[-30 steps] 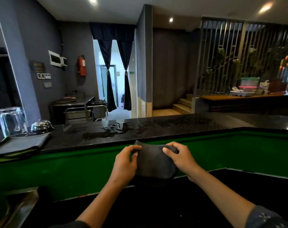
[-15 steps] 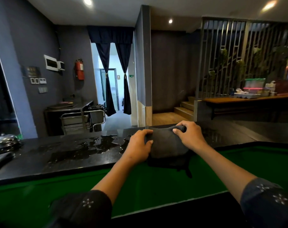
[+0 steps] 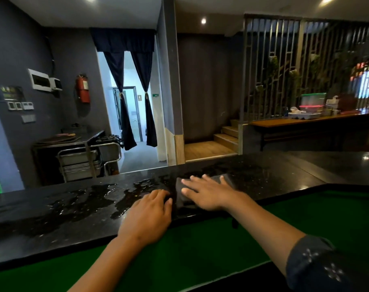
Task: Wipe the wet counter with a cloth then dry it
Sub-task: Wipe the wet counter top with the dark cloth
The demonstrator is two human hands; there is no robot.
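A dark grey cloth [image 3: 183, 196] lies flat on the black stone counter [image 3: 284, 178], near its front edge. My right hand [image 3: 209, 192] presses down on it with straight, spread fingers. My left hand [image 3: 150, 216] rests on the counter just left of the cloth, fingers bent at the cloth's left edge. A wide puddle of water [image 3: 91, 199] spreads across the counter to the left of both hands, with smaller drops [image 3: 238, 169] behind the cloth.
The counter's front face [image 3: 200, 249] is green. Beyond the counter stand a steel trolley [image 3: 82, 163] at the left, a curtained doorway [image 3: 131, 102], steps [image 3: 225, 135], and a wooden table [image 3: 305, 121] with containers at the right.
Both hands carried the cloth up from below the counter and laid it flat on top. The right hand went from gripping it to pressing on it; the left let go.
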